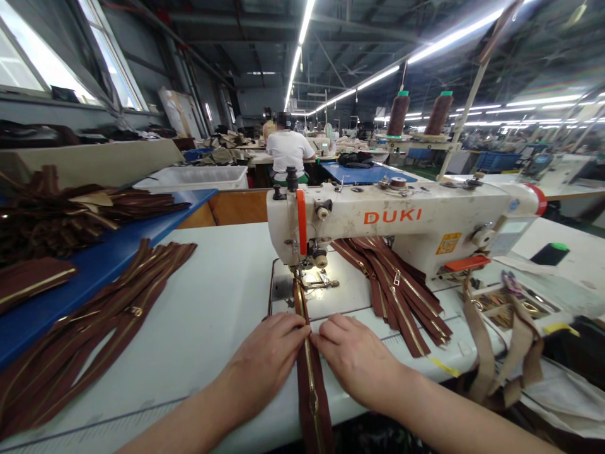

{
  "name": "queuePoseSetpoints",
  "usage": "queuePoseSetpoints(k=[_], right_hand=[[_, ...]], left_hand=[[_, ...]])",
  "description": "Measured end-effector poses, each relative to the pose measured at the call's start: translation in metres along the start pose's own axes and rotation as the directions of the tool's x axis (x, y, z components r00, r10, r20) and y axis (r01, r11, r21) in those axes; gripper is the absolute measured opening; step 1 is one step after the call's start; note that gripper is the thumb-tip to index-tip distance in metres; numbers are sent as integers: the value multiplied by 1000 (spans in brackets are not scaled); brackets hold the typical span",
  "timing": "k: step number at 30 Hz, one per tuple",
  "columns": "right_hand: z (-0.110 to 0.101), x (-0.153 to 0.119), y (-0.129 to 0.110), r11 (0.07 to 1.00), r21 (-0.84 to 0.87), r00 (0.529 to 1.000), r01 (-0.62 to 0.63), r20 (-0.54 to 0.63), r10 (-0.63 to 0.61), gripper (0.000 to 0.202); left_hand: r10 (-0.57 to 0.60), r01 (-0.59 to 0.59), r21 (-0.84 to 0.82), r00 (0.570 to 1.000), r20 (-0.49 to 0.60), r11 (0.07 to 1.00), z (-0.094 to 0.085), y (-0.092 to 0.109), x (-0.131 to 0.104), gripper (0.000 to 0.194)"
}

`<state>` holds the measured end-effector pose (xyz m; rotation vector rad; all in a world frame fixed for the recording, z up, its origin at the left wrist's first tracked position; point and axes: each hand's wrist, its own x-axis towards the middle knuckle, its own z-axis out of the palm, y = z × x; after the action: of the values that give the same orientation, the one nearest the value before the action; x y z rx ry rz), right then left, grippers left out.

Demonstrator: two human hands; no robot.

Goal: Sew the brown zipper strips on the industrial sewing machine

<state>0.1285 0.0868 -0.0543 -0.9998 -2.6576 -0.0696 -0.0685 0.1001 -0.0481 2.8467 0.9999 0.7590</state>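
Note:
A brown zipper [309, 369] with gold teeth runs from under the sewing machine's [340, 217] needle toward me and over the table's front edge. My left hand [274, 343] pinches its left side just in front of the machine's metal plate [282, 293]. On the opposite side, my right hand [347, 347] is closed on the zipper's right edge. Both sets of fingertips nearly meet over the teeth. Its slider sits below my hands. Beneath the machine arm lies a bunch of similar brown zippers [401, 290].
More brown zippers [118, 315] spread across the left of the table, with a pile [70, 214] on a blue surface. At right stand a parts tray [515, 306], hanging beige straps [482, 340] and a black thread cone [549, 253]. A person [288, 148] sits ahead.

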Motion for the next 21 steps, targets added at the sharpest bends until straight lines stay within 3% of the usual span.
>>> queuePoseSetpoints(k=[21], right_hand=[[-5,3,6,999,20,1000,24,11,-25,14]], left_hand=[[97,-104,145,994,50,984,-2,-6,1,28]])
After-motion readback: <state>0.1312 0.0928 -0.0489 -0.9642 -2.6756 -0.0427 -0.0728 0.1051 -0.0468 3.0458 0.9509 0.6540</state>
